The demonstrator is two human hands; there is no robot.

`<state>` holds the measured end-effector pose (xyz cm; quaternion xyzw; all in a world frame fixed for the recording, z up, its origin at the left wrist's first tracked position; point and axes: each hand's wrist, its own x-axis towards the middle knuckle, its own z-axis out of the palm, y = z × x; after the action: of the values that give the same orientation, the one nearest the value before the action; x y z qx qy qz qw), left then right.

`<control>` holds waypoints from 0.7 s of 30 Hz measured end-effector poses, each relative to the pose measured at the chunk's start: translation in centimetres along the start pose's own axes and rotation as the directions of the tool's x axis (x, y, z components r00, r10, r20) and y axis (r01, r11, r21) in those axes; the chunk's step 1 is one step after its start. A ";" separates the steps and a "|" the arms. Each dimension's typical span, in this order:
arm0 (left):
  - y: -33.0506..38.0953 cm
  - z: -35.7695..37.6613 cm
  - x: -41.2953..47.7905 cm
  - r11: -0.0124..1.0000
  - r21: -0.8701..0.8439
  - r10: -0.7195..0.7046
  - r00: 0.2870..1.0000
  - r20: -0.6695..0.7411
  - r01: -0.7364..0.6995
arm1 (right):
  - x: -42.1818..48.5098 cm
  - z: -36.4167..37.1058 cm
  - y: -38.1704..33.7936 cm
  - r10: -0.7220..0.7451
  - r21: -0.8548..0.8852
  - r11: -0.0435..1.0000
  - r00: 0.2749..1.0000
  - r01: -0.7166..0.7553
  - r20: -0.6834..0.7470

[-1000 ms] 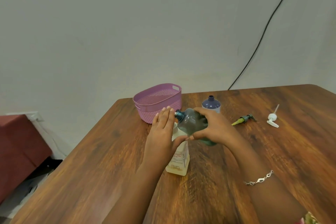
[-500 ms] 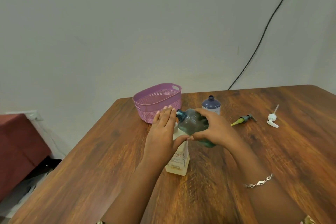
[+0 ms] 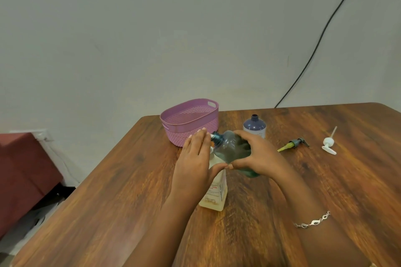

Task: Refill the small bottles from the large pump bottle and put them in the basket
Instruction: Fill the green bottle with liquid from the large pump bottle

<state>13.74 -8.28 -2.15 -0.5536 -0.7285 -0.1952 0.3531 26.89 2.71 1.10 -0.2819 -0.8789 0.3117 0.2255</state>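
The right hand point(image 3: 258, 156) is curled round the small bottle point(image 3: 231, 147); soap could be spilled if its 10 o'clock mouth is shifted.

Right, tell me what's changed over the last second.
Nothing visibly moved; nothing was taken up or let go. The left hand still rests on top of the large pump bottle, and the right hand still holds the teal bottle tilted, neck at the nozzle. The basket, the dark blue bottle, the green-tipped pump and the white pump lie as before.
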 end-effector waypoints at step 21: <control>-0.1 0.4 0.1 0.980 -0.195 -0.054 0.995 -0.083 0.037 | -0.1 0.2 0.3 0.014 -0.031 0.999 1.000 -0.014 0.008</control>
<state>13.51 -7.98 -2.28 -0.5593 -0.7024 -0.2971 0.3249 26.97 2.74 0.68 -0.2902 -0.8825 0.3010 0.2155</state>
